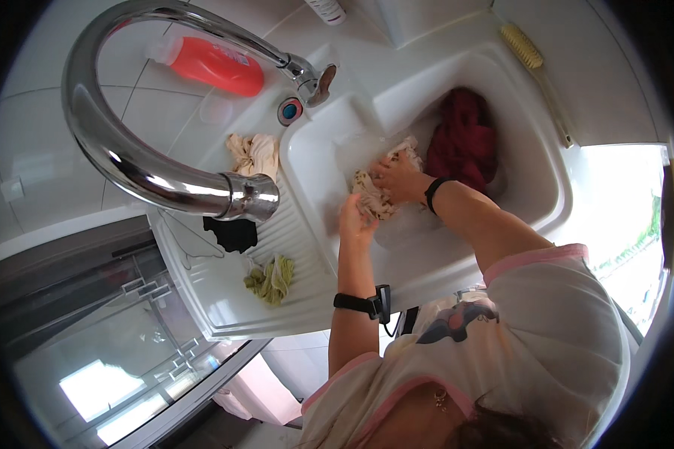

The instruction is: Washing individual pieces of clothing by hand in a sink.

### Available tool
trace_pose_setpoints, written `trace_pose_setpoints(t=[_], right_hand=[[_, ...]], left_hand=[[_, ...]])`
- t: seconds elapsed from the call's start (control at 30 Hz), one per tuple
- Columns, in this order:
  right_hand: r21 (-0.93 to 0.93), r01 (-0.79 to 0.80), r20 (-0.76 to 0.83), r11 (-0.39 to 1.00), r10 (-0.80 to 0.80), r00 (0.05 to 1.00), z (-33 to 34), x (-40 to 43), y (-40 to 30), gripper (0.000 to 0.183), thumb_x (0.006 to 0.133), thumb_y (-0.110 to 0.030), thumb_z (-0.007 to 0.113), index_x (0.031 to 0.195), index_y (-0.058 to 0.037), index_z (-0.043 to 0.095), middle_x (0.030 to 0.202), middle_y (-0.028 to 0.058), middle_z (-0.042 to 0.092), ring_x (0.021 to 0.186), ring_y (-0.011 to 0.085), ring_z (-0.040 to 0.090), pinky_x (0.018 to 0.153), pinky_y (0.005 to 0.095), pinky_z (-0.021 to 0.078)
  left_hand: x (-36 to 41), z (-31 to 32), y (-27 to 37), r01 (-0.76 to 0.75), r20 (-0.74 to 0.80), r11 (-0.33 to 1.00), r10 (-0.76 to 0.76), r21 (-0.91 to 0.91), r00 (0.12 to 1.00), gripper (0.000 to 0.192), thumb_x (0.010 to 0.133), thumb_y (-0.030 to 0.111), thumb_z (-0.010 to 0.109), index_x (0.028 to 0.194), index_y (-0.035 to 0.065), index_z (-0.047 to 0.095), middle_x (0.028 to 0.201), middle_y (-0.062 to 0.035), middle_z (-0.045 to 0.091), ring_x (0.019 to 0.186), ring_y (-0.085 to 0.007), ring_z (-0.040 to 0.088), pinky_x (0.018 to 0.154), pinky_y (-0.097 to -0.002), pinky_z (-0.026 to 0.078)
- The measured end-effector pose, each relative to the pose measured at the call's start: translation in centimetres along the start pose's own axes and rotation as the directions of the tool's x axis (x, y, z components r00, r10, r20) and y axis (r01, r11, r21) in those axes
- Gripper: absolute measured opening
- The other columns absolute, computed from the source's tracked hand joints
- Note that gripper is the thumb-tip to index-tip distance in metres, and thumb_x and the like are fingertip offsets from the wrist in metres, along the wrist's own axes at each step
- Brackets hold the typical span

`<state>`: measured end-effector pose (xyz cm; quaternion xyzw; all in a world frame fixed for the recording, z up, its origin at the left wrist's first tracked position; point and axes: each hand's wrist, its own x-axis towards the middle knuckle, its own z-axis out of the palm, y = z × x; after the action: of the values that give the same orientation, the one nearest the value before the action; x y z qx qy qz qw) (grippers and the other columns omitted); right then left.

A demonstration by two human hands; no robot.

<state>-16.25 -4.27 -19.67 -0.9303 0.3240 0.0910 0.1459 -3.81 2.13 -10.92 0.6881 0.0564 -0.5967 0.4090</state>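
Both hands are down in a white sink basin (314, 149), gripping a bunched, wet cream cloth with dark spots (372, 196). My left hand (358, 219) holds its lower end from the near left side. Across the upper part lies my right hand (400, 178), fingers curled into the fabric. A paler part of the cloth (407, 147) shows beyond those fingers. Dark red fabric (463, 140) lies heaped in the basin, right of my right hand. Cloudy water appears around the hands.
A chrome faucet (253, 196) arches over the ribbed drainboard (309, 241). On the board lie a beige cloth (258, 154), a black cloth (233, 234) and a green cloth (272, 279). A red bottle (219, 66) lies behind; a scrub brush (531, 62) rests on the right rim.
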Motion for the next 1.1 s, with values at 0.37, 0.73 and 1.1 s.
trace_pose_setpoints(t=[0.37,0.73,1.1], right_hand=[[0.744,0.003,-0.06,0.668,0.063,0.996,-11.3,-3.2,-4.5,0.038,0.057,-0.026,0.064,0.092,-0.0138,0.056,0.1,0.0118,0.051,0.095,0.031,0.048,0.077,0.0419,0.041],[0.391,0.314,-0.769,0.865,0.12,0.627,-13.7,-6.2,-7.8,0.028,0.052,-0.025,0.066,0.075,-0.0125,0.056,0.098,0.0074,0.047,0.097,0.0278,0.04,0.075,0.0444,0.0318],[0.45,0.482,-0.776,0.751,0.062,0.628,-11.7,-3.3,-5.4,0.028,0.056,-0.024,0.062,0.08,-0.01,0.055,0.081,0.0091,0.053,0.074,0.0272,0.053,0.064,0.0372,0.0421]], left_hand=[[-1.4,1.6,1.5,0.223,-0.076,0.966,-0.234,-0.131,0.969,0.045,0.078,0.041,0.045,0.111,0.0113,0.042,0.116,-0.0089,0.041,0.104,-0.0277,0.04,0.086,-0.0451,0.032],[-4.6,1.6,1.9,-0.004,0.61,0.841,0.396,-0.542,0.686,0.041,0.086,0.039,0.04,0.112,0.008,0.04,0.108,-0.0081,0.048,0.104,-0.0208,0.046,0.089,-0.0394,0.038],[-3.6,2.7,1.7,-0.19,0.242,0.969,0.225,-0.159,0.944,0.041,0.086,0.038,0.042,0.112,0.0067,0.039,0.11,-0.0091,0.048,0.1,-0.0201,0.049,0.082,-0.0375,0.044]])
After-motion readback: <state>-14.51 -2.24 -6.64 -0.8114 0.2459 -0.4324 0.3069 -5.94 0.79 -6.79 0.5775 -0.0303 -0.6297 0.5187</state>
